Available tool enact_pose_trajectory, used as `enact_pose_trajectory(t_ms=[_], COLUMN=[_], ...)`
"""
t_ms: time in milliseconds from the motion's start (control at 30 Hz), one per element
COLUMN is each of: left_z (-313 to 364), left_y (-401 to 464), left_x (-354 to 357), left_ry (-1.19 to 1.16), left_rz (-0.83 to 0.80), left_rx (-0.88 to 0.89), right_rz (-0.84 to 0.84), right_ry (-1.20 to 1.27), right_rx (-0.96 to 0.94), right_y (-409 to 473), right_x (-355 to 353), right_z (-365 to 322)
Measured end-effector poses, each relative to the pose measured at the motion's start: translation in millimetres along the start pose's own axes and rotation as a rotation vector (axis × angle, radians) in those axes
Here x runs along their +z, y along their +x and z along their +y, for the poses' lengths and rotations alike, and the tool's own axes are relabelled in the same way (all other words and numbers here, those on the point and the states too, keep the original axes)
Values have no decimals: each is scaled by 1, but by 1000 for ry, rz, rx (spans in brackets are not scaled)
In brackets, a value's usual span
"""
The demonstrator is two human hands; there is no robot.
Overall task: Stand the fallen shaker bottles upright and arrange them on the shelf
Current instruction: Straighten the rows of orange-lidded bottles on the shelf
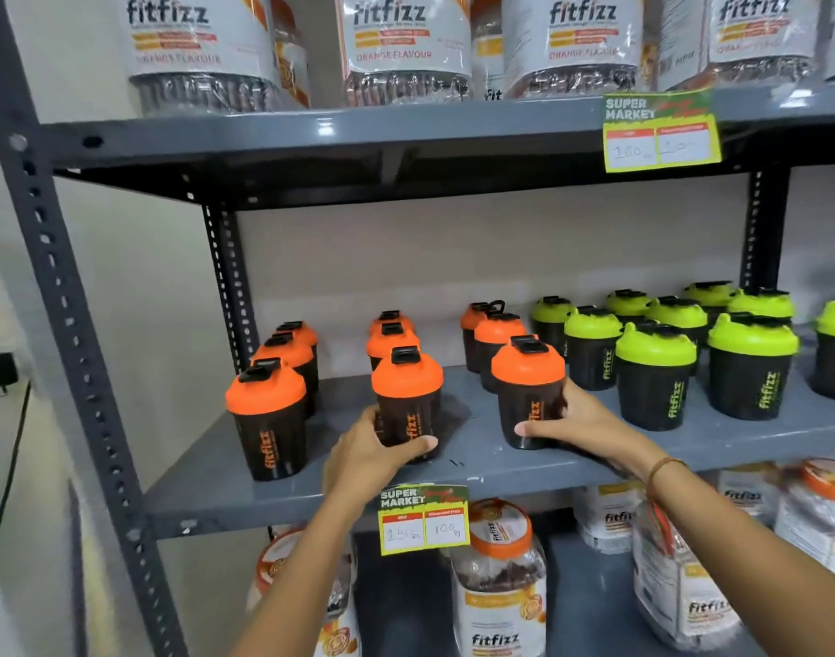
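While both hands grip a bottle each, the job looks close to finished. The left hand point(373, 448) is wrapped around the base of the middle front orange shaker point(407, 400); the right hand point(577, 419) clasps the front orange shaker at its 3 o'clock point(529, 391). Both bottles stand upright on the grey shelf point(477, 467), near its front edge. Out at 9 o'clock another orange-lidded shaker point(266, 419) heads a row of three, and at 3 o'clock the green-lidded shakers point(657, 372) stand grouped. No bottle in view lies on its side, so what remains is probably squaring up rows. Lids are all shut; whether the dark cups hold anything cannot be told.
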State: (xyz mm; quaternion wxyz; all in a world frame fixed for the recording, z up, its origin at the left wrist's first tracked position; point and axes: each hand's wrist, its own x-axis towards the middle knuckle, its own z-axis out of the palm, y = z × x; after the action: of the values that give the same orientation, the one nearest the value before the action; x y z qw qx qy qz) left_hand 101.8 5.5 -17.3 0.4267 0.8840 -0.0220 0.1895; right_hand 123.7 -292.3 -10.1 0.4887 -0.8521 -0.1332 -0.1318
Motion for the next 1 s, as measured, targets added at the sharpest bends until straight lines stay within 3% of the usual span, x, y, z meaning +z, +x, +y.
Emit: enact_pose_trajectory(t_ms=[567, 633, 767, 933, 1000], left_z=[-1, -2, -13, -25, -24], left_y=[-3, -2, 7, 8, 7], left_x=[-2, -7, -33, -38, -27], left_ry=[-41, -136, -393, 318, 487], left_rz=[16, -59, -363, -258, -292], left_rx=[-14, -30, -98, 107, 155], right_rz=[-80, -95, -59, 238, 370], right_ry=[146, 160, 327, 557, 580], right_rx=[-22, -14, 4, -11, -53], right_y=[-2, -2, -2, 14, 33], right_x=[-1, -1, -6, -15, -23], right_z=[4, 3, 1, -13, -32])
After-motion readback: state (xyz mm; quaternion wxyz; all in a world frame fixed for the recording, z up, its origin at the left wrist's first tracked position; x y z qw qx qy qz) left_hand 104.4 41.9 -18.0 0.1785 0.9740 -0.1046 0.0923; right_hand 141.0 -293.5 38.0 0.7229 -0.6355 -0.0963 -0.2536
